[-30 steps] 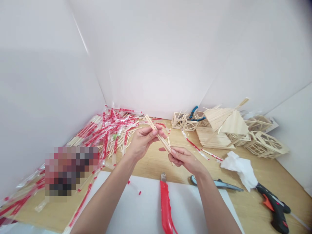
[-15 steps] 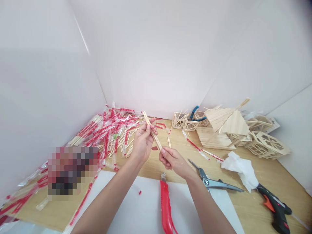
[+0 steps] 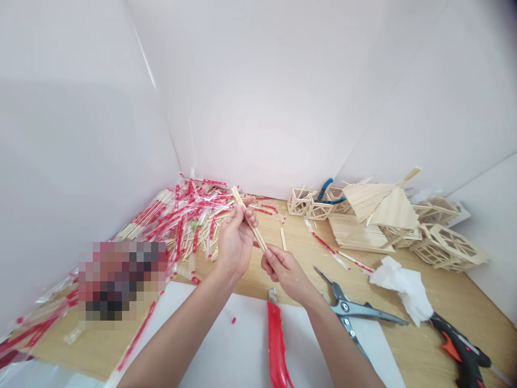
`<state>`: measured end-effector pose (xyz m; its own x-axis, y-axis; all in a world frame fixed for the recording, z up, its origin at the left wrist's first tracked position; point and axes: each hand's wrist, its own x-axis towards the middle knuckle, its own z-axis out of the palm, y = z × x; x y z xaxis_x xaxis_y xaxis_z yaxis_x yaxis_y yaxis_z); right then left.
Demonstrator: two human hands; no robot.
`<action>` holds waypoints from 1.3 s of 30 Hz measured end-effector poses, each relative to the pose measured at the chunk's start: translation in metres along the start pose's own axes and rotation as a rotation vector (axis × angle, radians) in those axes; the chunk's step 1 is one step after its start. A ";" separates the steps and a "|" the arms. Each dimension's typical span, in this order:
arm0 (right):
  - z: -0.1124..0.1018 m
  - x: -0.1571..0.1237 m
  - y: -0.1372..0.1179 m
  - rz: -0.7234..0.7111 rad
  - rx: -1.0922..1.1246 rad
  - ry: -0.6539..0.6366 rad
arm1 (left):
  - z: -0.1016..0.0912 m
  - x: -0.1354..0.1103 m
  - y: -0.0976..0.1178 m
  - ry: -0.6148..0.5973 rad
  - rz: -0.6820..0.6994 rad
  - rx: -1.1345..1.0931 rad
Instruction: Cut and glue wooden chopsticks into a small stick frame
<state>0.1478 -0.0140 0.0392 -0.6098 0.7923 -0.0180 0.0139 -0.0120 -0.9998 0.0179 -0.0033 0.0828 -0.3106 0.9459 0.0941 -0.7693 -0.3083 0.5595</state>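
Note:
A pair of pale wooden chopsticks (image 3: 259,238) slants through the air over the table, far end up to the left. My left hand (image 3: 235,241) is closed round their upper part, thumb along the wood. The lower end is pinched between the thumb and fingers of my right hand (image 3: 287,272), which covers the tip. Two short stick pieces (image 3: 283,238) lie on the table just behind my right hand. Below it a red-handled cutter (image 3: 276,339) rests on a white sheet (image 3: 226,350). To its right, partly behind my right forearm, lie grey metal shears (image 3: 351,306).
Red-and-clear wrappers (image 3: 189,202) and loose sticks are heaped at the left, near a pixelated patch. Stick-built frames (image 3: 450,245), a slatted wooden model (image 3: 374,199) and blue-handled pliers (image 3: 325,191) stand back right. A glue gun (image 3: 460,342) touches crumpled tissue (image 3: 404,285). White walls enclose the table.
The view has shifted slightly, so the table's things appear a little farther right. Both hands and the chopsticks have moved slightly left against the table; both grips stay closed.

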 end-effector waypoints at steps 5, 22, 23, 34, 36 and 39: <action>-0.001 0.000 -0.001 -0.020 -0.029 -0.010 | 0.002 -0.001 0.002 0.000 -0.021 -0.029; -0.003 -0.001 -0.005 -0.073 -0.027 -0.040 | 0.008 -0.004 0.004 -0.030 0.004 0.007; -0.003 -0.001 -0.005 -0.085 -0.030 -0.040 | 0.009 -0.005 0.005 -0.039 0.000 0.008; -0.007 -0.001 -0.007 -0.112 -0.076 -0.042 | 0.013 -0.011 0.008 -0.090 -0.007 -0.001; -0.008 -0.001 -0.007 -0.117 -0.079 -0.040 | 0.014 -0.012 0.008 -0.089 0.000 0.004; -0.010 -0.002 -0.007 -0.127 -0.094 -0.033 | 0.014 -0.011 0.006 -0.096 0.005 0.019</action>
<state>0.1566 -0.0090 0.0463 -0.6371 0.7633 0.1067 0.0081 0.1451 -0.9894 0.0242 -0.0147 0.0965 -0.2585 0.9501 0.1748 -0.7570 -0.3116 0.5744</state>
